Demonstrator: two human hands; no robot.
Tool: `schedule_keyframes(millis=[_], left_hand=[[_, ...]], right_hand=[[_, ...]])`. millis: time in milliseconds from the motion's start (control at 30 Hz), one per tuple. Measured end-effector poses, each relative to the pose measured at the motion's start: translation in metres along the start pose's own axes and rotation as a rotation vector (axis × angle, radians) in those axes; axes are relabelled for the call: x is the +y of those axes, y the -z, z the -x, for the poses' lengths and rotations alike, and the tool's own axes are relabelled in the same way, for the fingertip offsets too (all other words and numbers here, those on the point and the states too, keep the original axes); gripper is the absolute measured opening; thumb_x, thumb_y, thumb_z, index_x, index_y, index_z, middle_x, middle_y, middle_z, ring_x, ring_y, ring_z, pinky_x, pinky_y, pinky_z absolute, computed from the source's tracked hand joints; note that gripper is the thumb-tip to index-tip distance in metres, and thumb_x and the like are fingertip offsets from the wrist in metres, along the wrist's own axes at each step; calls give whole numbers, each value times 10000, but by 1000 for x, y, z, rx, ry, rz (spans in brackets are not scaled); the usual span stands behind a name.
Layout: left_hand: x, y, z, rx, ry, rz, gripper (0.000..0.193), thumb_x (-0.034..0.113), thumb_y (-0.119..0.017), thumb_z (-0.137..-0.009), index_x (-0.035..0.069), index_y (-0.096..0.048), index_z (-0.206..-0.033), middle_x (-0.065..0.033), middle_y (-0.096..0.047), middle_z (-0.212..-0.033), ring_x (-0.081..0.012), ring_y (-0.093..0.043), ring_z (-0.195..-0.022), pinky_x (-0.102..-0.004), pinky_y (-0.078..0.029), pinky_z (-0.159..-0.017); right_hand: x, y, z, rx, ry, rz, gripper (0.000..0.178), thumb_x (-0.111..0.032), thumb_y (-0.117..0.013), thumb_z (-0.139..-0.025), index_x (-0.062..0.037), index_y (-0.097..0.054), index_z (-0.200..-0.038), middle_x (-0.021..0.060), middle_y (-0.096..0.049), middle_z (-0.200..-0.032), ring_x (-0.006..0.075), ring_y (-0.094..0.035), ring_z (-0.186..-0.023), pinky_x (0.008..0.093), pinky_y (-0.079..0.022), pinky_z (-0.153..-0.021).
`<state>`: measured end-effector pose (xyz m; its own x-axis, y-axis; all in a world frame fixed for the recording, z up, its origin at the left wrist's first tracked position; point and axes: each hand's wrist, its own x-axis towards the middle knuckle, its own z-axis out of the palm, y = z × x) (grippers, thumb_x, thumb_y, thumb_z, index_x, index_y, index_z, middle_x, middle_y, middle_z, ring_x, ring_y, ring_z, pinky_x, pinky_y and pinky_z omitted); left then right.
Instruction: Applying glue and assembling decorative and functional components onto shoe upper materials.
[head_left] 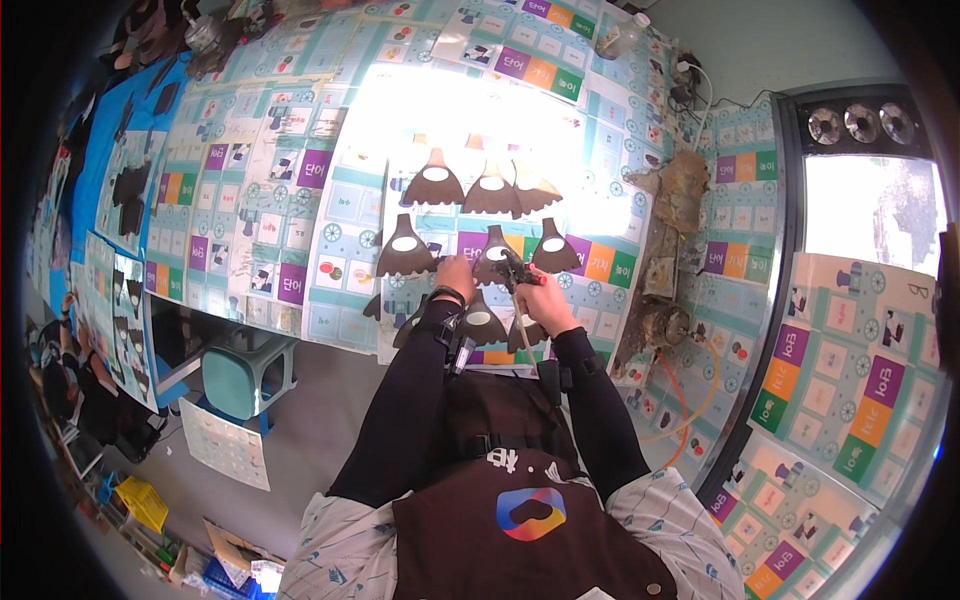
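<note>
My right hand [545, 303] is closed round a small dark spray gun [515, 270] with a bit of red on it; a thin pale hose runs down from it. Its nozzle points at a dark brown scalloped piece [495, 240] with a white oval, which the gun partly covers. Just left of that piece, my left hand [457, 277] rests low over the table with fingers bent together; whatever is between them is hidden. Similar flat pieces lie in rows around both hands, such as one brown piece [404, 252] at the left and another brown piece [553, 245] at the right.
The table [350, 235] has a patterned paper covering, with strong glare at its far middle. Crusted brown lumps [655, 275] line its right edge, near an orange hose [688, 415]. A teal stool [245, 380] stands at the left. Another person [90, 375] is at the far left.
</note>
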<state>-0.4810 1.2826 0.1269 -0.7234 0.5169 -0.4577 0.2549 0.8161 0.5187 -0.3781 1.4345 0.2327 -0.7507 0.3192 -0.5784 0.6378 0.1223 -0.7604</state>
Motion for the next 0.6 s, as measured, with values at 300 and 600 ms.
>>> schedule_keyframes(millis=[300, 600], left_hand=[[-2, -3, 1, 35, -16, -4, 312, 126, -754, -727, -5, -601, -966, -216, -614, -995, -375, -590, -983, -442, -476, -871], [2, 2, 2, 21, -15, 4, 294, 110, -742, -731, -6, -597, -959, -216, -607, -1001, -377, -578, -1007, -446, -468, -881]], right_hand=[[8, 16, 6, 127, -196, -250, 88, -55, -538, -725, -2, -567, -789, 37, -506, -565, 136, -478, -511, 308, -369, -482], [4, 23, 8, 129, -160, -123, 30, -50, -534, -731, -22, -545, -730, 40, -506, -563, 140, -481, -493, 313, -362, -466]])
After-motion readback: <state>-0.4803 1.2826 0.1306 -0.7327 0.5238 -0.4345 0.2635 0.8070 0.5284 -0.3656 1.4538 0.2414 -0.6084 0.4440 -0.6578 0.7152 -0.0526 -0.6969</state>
